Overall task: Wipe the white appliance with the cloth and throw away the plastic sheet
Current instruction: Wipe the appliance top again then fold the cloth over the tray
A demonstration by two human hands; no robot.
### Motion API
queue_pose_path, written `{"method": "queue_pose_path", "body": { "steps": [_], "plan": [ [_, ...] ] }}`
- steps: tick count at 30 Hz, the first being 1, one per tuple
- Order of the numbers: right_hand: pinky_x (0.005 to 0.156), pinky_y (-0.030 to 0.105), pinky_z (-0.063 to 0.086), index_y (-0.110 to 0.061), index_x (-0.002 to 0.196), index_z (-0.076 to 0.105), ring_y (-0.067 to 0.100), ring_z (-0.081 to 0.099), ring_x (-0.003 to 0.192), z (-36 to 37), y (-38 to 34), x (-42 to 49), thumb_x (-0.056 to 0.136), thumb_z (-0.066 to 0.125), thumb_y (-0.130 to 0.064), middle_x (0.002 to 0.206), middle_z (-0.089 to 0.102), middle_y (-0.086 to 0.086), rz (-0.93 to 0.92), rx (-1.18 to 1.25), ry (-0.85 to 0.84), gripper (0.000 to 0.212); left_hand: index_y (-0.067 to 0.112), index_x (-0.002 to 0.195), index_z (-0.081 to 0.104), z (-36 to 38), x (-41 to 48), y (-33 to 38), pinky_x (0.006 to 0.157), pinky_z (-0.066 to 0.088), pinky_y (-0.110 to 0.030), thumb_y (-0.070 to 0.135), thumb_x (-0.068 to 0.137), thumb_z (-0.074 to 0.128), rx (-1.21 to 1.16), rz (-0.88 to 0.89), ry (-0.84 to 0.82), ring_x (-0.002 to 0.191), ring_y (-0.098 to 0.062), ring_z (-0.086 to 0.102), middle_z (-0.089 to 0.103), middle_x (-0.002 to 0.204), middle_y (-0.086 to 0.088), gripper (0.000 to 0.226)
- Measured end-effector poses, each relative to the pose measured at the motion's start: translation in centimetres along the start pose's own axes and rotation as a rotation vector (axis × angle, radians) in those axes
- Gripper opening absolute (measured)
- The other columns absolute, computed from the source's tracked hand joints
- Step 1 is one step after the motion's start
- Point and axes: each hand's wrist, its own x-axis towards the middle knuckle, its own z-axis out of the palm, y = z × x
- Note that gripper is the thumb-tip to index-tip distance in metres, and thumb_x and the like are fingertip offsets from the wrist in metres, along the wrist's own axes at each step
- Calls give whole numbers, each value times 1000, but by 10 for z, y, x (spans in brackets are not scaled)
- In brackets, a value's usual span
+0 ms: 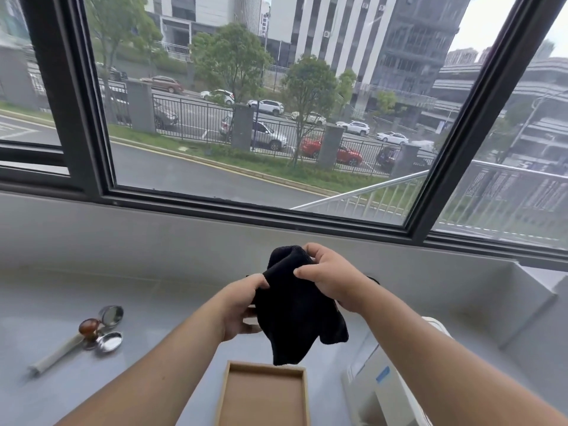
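A black cloth [299,315] hangs in the air above the grey counter, held up between both hands. My left hand [242,305] pinches its left edge, and my right hand [330,276] grips its top from the right. The white appliance [379,385] stands at the lower right, mostly hidden under my right forearm; a blue label shows on its face. I see no plastic sheet that I can tell apart from the appliance.
An open, shallow cardboard box [262,395] lies on the counter right below the cloth. At the left lie a metal tamper with a brown knob [90,329], round metal pieces [110,341] and a pale tube [57,353]. A window sill and wide window run behind.
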Motion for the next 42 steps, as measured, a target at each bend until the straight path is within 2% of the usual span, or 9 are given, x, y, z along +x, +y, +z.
{"method": "queue_pose_path", "body": {
  "steps": [5,9,18,23,26,30,33,36,42],
  "plan": [
    [85,49,54,-14,113,67,30,69,89,-5,3,-1,92,61,-11,99,73,12,36,290,58,22,14,77,62,-20,1,-2,79,53,-44,18,85,51,-149,-40,86,79,-32,62,66,76,-7,14],
    [75,42,43,-19,112,64,28,61,85,-19,7,-1,100,48,-9,96,68,10,105,372,234,22,16,121,69,-32,0,1,86,62,-48,22,107,51,-103,-10,82,102,-33,76,82,109,-11,24],
    [45,29,42,-19,95,53,20,51,61,-42,34,-14,92,46,6,78,55,6,309,462,236,27,13,148,48,-61,-5,34,79,61,-45,6,105,54,-14,79,29,100,-33,77,79,117,-16,44],
    [53,32,46,-13,107,57,22,61,69,-38,45,-17,94,54,8,89,64,11,289,545,219,25,13,145,42,-71,-9,39,82,61,-46,-14,89,57,54,69,-116,101,-34,77,70,131,-20,64],
    [60,34,53,-19,131,54,26,66,85,-41,48,-16,94,57,11,117,66,18,230,539,252,47,8,137,55,-72,-9,43,84,58,-42,-16,88,62,139,134,1,99,-30,76,72,129,-22,55],
    [72,37,63,-21,133,57,28,74,87,-49,49,-16,92,61,15,106,71,19,128,273,300,55,26,160,36,-78,-6,54,81,57,-33,-11,86,73,192,210,147,105,-24,72,62,137,-15,90],
    [85,45,63,-23,116,73,29,76,86,-54,47,-15,91,72,0,95,78,11,44,-202,386,34,18,134,66,-81,-4,57,85,63,-38,-3,87,78,372,272,194,97,-24,76,72,117,-10,53],
    [74,36,58,-33,86,73,12,72,76,-56,42,-12,91,73,-15,80,76,-9,-25,-505,454,19,18,94,79,-77,0,54,82,62,-37,8,90,80,536,352,308,85,-21,75,80,98,-8,10],
    [72,44,51,-26,92,68,23,64,76,-54,6,-6,87,64,-32,85,70,2,-68,-99,393,9,34,82,66,-55,-3,52,65,45,-28,33,84,65,1153,275,480,95,-16,63,69,95,13,3]
  ]
}}
